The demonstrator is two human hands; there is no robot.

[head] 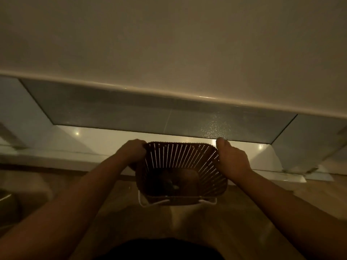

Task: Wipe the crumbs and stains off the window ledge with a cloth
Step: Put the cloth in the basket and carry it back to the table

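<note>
- basket: dark plastic look, walls perforated with rows of small slots, matt; pale smooth plastic-looking rim or tray at its near edge
- window ledge: white, glossy, smooth, shows bright light reflections
- glass pane: bluish-grey, frosted, grainy texture where light hits it on the right
- window frame: white, smooth, rounded edge with a slight sheen
- wall above: plain, matt, pale
- floor: wood-look, smooth, faint sheen
- dim light, finer surface detail not readable
</note>
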